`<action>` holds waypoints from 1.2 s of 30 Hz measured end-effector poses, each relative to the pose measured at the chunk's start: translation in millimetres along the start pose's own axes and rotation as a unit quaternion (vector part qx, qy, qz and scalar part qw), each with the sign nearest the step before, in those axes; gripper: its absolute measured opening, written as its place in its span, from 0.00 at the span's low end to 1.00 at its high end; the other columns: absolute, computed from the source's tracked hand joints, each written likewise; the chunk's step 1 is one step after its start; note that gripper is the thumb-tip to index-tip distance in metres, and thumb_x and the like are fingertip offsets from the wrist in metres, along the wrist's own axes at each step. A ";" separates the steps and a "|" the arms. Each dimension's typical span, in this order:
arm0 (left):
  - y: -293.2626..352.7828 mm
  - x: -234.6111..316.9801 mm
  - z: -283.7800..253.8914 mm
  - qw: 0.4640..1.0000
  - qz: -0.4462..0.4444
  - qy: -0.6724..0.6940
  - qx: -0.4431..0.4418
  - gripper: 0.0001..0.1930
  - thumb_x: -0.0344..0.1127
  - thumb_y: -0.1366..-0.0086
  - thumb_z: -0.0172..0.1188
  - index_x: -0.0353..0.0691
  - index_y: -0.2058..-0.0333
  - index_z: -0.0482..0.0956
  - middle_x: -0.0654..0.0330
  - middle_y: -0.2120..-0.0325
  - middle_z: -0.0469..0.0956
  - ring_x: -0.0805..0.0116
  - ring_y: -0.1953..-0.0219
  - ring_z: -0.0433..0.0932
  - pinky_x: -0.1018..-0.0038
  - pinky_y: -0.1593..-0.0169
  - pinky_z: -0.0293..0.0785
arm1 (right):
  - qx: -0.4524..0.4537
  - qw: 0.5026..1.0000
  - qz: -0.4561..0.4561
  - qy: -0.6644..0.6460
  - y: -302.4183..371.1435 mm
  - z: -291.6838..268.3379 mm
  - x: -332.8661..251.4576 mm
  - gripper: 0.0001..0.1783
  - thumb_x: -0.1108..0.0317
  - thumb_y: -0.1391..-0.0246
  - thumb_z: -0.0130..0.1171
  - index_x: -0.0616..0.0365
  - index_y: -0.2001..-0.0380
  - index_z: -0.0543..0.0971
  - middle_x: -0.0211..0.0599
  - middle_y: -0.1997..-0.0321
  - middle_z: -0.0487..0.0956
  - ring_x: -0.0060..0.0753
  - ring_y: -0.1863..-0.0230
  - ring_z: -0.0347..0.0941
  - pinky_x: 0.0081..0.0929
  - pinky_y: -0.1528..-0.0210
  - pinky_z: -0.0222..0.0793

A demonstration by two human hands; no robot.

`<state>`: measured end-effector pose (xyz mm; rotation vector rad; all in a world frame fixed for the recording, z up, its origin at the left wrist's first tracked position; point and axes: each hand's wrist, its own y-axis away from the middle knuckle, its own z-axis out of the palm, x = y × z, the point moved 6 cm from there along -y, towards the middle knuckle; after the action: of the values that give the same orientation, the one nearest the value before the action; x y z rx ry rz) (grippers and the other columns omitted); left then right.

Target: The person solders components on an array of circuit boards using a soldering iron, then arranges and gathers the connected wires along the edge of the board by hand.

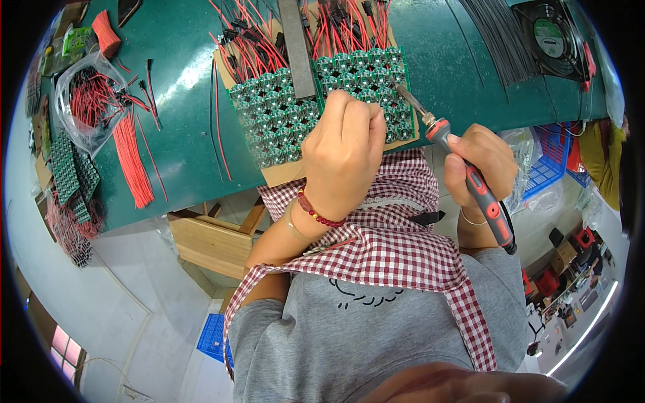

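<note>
Two hands (342, 151) at work, and one soldering iron (470, 181). Two board panels (275, 117) on the mat, plus one fan (554, 37).

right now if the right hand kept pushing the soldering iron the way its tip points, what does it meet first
Most likely the green circuit board panel. The right hand grips the soldering iron, its tip angled up-left over the panel's right edge, beside the left hand. Whether it already touches is unclear.

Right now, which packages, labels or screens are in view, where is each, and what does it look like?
Clear plastic bag: left on the green mat, crumpled, full of red and black wires.
Round label: hub of the black fan, top right, green and white.
Small packet: top left corner, green and white, partly hidden.
No screens.
</note>
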<state>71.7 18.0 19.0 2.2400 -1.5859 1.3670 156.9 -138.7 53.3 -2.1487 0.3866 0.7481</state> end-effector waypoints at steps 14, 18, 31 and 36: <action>5.7 5.5 -8.1 1.000 -0.009 0.001 0.012 0.09 0.21 0.49 0.65 0.35 0.71 0.74 0.55 0.72 0.69 0.60 0.76 0.75 0.67 0.75 0.72 | 0.064 0.996 -0.053 0.018 5.0 -15.8 -15.8 0.07 0.76 0.53 0.60 0.70 0.70 0.79 0.35 0.88 0.68 0.29 0.89 0.62 0.26 0.87 0.54; 13.0 3.0 -4.8 0.999 -0.014 0.028 -0.013 0.09 0.19 0.48 0.66 0.33 0.71 0.75 0.57 0.74 0.71 0.67 0.79 0.74 0.75 0.78 0.71 | 0.033 0.999 -0.021 0.020 9.4 -18.2 -14.5 0.08 0.75 0.53 0.60 0.70 0.69 0.79 0.35 0.88 0.69 0.30 0.89 0.62 0.26 0.86 0.55; 18.7 3.1 -1.9 0.999 0.004 0.030 -0.017 0.10 0.19 0.48 0.67 0.34 0.72 0.74 0.57 0.75 0.72 0.66 0.79 0.76 0.74 0.78 0.72 | 0.001 1.000 -0.005 0.005 15.7 -4.4 -9.2 0.08 0.73 0.49 0.58 0.69 0.69 0.78 0.36 0.86 0.68 0.31 0.87 0.62 0.28 0.84 0.56; 20.9 3.2 -1.5 1.000 -0.002 0.025 -0.018 0.10 0.19 0.48 0.67 0.34 0.73 0.73 0.57 0.75 0.71 0.66 0.79 0.75 0.74 0.78 0.71 | -0.008 1.000 -0.004 0.011 17.4 -6.6 -9.6 0.08 0.73 0.49 0.59 0.69 0.69 0.78 0.37 0.86 0.69 0.31 0.88 0.62 0.28 0.84 0.56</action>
<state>54.5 6.7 13.6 2.1710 -1.5758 1.3699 143.2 -154.5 52.1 -2.1731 0.3856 0.7256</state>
